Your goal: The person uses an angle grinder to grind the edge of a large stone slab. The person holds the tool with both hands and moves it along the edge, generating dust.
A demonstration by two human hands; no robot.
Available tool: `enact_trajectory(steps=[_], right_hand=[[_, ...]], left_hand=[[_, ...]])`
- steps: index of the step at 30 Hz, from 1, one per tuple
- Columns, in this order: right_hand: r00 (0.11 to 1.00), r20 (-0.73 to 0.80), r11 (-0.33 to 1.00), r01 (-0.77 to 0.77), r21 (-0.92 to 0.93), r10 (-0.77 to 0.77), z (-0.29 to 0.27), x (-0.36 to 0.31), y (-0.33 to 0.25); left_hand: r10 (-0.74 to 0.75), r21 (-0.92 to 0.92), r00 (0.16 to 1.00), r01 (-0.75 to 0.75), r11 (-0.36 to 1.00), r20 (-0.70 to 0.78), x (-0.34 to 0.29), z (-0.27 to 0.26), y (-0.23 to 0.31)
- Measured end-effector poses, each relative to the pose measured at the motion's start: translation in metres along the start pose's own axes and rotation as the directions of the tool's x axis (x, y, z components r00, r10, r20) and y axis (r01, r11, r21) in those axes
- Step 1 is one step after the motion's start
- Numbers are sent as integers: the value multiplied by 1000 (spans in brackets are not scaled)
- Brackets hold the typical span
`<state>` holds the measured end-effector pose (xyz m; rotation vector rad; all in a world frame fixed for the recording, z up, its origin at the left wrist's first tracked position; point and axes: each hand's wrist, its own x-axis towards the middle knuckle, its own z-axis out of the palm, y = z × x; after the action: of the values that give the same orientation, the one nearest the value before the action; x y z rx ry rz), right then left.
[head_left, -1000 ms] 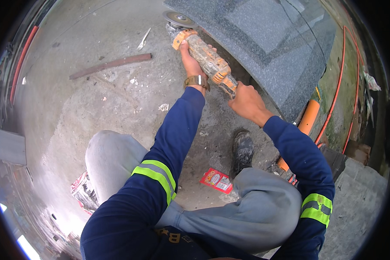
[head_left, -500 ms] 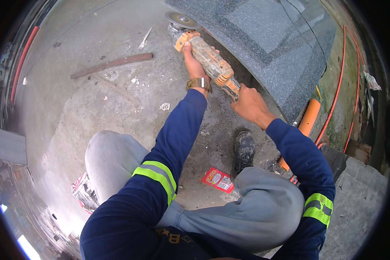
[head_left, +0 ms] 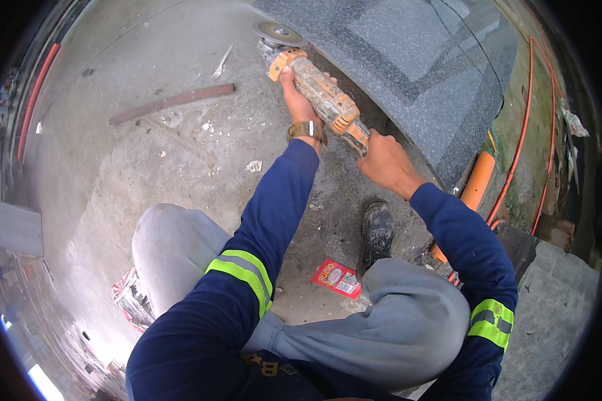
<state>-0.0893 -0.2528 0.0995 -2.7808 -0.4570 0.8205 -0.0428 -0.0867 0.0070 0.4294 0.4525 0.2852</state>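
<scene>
An orange, dust-caked angle grinder [head_left: 322, 93] is held in both hands, slanting from upper left to lower right. My left hand [head_left: 297, 97] wraps round its body just behind the head, with a watch on that wrist. My right hand [head_left: 389, 160] grips the rear end of the handle. The round grey disc [head_left: 279, 33] lies at the near left edge of a speckled dark granite slab [head_left: 441, 117]; whether it touches the stone I cannot tell. Fingertips of the left hand show on the far side of the tool.
A brown strip [head_left: 172, 104] and a white plastic fork-like piece [head_left: 223, 61] lie on the concrete floor. An orange pipe [head_left: 478, 180] and an orange hose [head_left: 523, 127] are on the right. A red packet [head_left: 337, 278] lies near my boot [head_left: 377, 230].
The grinder and both hands have barely moved. A faint haze of dust now shows at the top, beyond the disc.
</scene>
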Motion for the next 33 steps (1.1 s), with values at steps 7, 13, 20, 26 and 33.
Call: enact_trajectory(steps=[7,13,20,26,33], right_hand=[[1000,3,1000,-1,12,1,-1,6,-1],[1000,-13,1000,8,2,-8,-3,10,-3],[1000,-3,1000,-1,12,1,-4,16,-7],[999,23,1000,-31,1,31,-4,20,-9],[999,23,1000,-29,13,28,-2,12,-3]], left_hand=[[-3,-14,1000,3,1000,-4,6,1,1],[-1,-4,1000,1,1000,-6,9,3,3],[3,-8,1000,-2,1000,12,22,-2,3],[10,18,1000,-10,1000,5,23,-3,3],[-17,-17,999,16,1000,-49,6,6,1]])
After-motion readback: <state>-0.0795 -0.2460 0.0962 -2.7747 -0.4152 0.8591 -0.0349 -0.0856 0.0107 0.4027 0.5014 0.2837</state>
